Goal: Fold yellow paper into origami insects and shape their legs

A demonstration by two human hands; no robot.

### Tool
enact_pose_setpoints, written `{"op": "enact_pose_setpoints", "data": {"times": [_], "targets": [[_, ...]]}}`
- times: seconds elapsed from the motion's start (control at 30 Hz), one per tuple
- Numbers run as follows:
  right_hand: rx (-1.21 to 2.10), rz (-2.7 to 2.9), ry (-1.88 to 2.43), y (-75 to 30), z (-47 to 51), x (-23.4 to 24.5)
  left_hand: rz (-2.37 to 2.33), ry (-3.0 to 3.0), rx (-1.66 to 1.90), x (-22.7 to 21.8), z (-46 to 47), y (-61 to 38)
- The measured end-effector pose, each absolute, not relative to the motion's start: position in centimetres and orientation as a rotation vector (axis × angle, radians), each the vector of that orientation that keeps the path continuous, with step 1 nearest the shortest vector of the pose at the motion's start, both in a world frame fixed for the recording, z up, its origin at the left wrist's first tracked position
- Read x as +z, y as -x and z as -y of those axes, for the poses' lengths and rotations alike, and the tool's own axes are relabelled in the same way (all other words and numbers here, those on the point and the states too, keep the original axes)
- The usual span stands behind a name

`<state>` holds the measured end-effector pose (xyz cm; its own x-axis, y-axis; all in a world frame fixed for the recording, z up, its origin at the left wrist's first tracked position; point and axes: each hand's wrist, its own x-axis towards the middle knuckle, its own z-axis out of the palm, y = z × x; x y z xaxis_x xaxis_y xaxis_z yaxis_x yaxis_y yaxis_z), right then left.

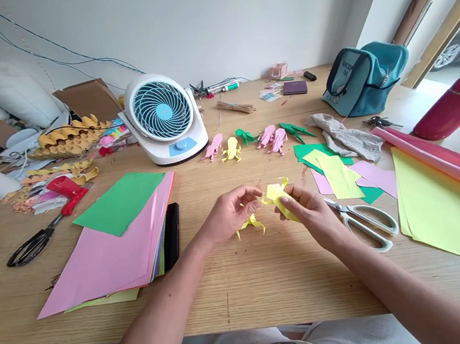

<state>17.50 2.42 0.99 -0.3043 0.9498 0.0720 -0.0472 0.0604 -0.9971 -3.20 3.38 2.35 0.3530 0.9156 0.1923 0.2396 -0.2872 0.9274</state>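
Observation:
A yellow origami frog (277,193) is held up over the table, its body pinched between the thumb and fingers of my right hand (311,214). My left hand (232,213) is curled at one side of it, thumb and fingertips closed around the tip of a thin leg. Below my left fingers, another yellow origami frog (252,224) lies on the wood, partly covered by that hand. Farther back stands a row of finished paper frogs: a yellow one (231,149), pink ones (267,136) and green ones (296,132).
Scissors (366,222) lie by my right wrist, near paper offcuts (337,174) and yellow sheets (449,204). A coloured paper stack (111,258), a black phone (171,235) and red-handled scissors (44,231) are left. Behind are a fan (163,118), teal bag (363,80) and red bottle (454,108).

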Motion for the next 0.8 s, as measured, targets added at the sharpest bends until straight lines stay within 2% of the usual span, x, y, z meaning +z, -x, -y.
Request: {"op": "enact_pose_setpoints", "data": {"times": [0.1,0.33,0.53,0.8], "targets": [[1.398,1.387,0.956,-16.7,-2.0,0.8,-0.907,-1.571,0.995,2.0,-2.5,1.6],[1.407,1.423,0.934,-16.0,-1.4,0.4,-1.124,-1.431,1.173,1.4,-1.8,0.0],[0.971,1.338,0.975,-16.5,-1.6,-0.1,-1.228,-1.422,1.205,1.1,-1.8,0.2],[0.986,1.487,1.018,-16.6,-1.8,-0.2,-1.137,-1.382,1.174,1.5,-1.3,-0.4]]}}
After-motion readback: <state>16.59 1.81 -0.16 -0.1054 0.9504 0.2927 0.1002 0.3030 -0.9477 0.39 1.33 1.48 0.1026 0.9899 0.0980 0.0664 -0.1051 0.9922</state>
